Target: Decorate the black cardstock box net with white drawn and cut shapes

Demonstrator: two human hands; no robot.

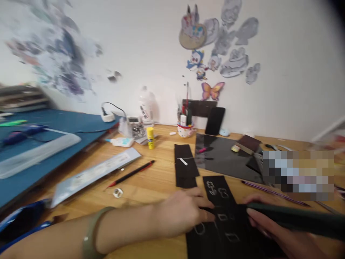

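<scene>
My left hand point(185, 210), with a pale green bangle point(91, 233) on its wrist, lies on a sheet of black paper point(215, 201), fingers apart. Small white outlines are drawn on that sheet: flower-like shapes, boxes and a round one. At the paper's right side my right hand point(272, 225) is closed on a long dark green object point(293, 216), which runs out of the right edge; its exact kind cannot be made out. Behind the sheet lies a smaller black paper piece point(185, 169) with a thin white strip point(183, 161) on it.
A yellow glue stick point(150, 138), a red-black pencil point(132, 173) and a ruler in a clear sleeve point(97, 176) are to the left. Behind stand a pen cup point(185, 129) and a phone point(215, 121). A dark transparent sheet point(226, 154) and a purple striped pencil point(275, 193) lie right.
</scene>
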